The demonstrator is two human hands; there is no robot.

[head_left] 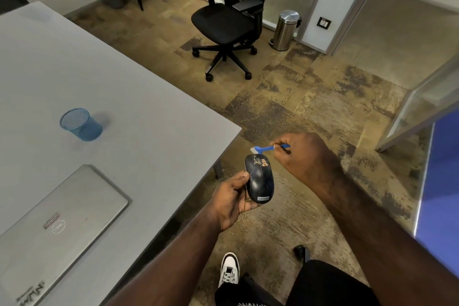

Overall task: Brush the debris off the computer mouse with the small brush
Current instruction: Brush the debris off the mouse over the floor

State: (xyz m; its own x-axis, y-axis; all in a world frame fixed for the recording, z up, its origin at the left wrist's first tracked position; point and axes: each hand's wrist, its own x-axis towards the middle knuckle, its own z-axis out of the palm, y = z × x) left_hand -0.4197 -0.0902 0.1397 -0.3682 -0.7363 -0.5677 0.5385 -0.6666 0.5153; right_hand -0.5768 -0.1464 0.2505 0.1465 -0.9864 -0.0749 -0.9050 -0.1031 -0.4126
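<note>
lower centre of the frame, off the grey bench [149, 112]: the left hand [232, 200] cradles a dark computer mouse [259, 179], orange debris [262, 163] near its top. the right hand [304, 154] pinches a small blue brush [267, 148] just above. the mouse looks light, rigid and smooth; gripping its sides seems safest.

"Lenovo" label on the black mouse [259, 179], near its rear end. Dell logo on closed laptop [57, 228] lid; sticker txt near its corner unreadable.
</note>
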